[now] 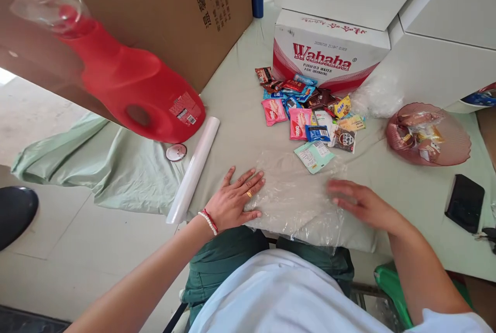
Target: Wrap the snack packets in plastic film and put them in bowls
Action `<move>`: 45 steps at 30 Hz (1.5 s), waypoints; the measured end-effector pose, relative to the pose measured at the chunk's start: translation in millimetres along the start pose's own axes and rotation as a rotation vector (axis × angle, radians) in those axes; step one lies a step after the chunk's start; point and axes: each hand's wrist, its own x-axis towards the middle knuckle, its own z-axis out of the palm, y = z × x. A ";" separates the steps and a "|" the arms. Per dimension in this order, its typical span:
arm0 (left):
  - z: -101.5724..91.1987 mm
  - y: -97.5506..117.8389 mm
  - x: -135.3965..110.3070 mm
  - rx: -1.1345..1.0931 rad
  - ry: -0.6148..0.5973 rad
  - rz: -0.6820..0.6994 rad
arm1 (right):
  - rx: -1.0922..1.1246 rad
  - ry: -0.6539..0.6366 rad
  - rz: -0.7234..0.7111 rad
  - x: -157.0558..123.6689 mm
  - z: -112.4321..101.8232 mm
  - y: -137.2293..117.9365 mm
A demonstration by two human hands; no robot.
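Note:
A clear plastic sheet (298,204) lies spread and wrinkled on the cloth-covered table, its front part hanging over the edge. Flat on its left side rests my left hand (238,199), fingers spread, with a ring and a beaded bracelet. My right hand (358,203) is over the sheet's right side, fingers stretched out and slightly blurred; I see nothing held in it. Just beyond the sheet is a pile of small wrapped snacks (298,95), with a pale green packet (314,156) nearest. A roll of clear plastic film (194,170) lies to the left of my left hand.
Behind the snacks stands a Wahaha water carton (329,54). A pink glass bowl (457,142) holding packets and a black phone (465,203) are on the right. At left are a large red jug (135,80), a round badge-like disc (176,152) and a brown cardboard box (155,8).

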 end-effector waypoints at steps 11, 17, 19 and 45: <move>-1.1 0.3 1.6 0.015 -0.009 0.015 | -0.564 0.398 -0.068 298.5 -41.7 -70.3; -1.9 0.4 0.6 0.043 -0.002 0.016 | -0.675 0.320 -0.033 367.4 -35.5 -77.2; -1.8 0.6 0.4 0.044 -0.002 0.016 | -0.636 0.321 -0.041 361.1 -33.0 -74.1; -8.6 -0.3 -0.2 -0.012 -0.037 0.002 | -0.462 0.528 0.177 463.6 4.4 -120.9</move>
